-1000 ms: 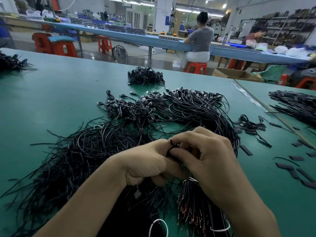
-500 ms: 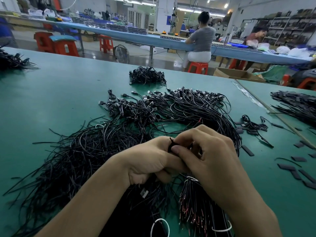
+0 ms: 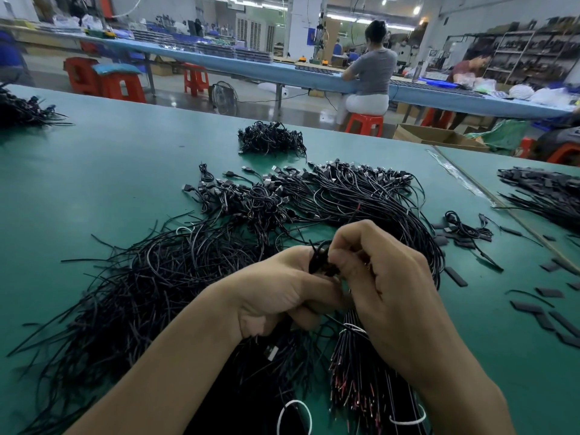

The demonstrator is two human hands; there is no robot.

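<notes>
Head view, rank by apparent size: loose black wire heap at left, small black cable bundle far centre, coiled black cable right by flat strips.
1. Loose black wire heap: largest by far.
2. Small black cable bundle.
3. Coiled black cable: smallest, narrowly; the bundle sits farther off, so true sizes are unsure.

Raises the right hand [image 3: 386,287] slightly, arching its forefinger higher than a second ago over the left hand [image 3: 282,287]. Exposes more of the cable coil [image 3: 320,260] pinched between both thumbs, a loose end now poking up.
</notes>
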